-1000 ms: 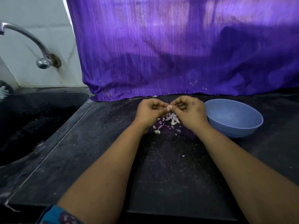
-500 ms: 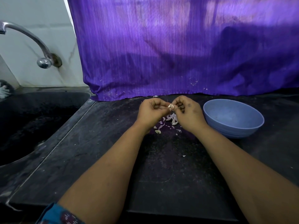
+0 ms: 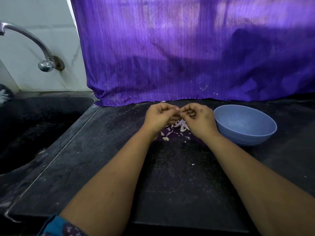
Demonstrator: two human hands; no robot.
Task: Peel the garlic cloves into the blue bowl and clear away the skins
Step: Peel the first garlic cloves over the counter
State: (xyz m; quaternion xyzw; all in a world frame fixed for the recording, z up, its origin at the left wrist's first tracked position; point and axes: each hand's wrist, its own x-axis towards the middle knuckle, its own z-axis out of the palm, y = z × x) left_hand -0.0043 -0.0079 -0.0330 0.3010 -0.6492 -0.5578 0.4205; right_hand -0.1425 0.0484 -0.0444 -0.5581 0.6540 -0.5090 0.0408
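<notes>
Two hands over counter: left hand (image 3: 159,117), right hand (image 3: 198,120). One blue bowl (image 3: 245,127). One garlic clove (image 3: 179,112) pinched between fingertips, partly hidden. One loose heap of skins (image 3: 177,128), pieces too small and many to count. One tap (image 3: 32,43). One sink (image 3: 30,126). One purple cloth (image 3: 187,53).
</notes>
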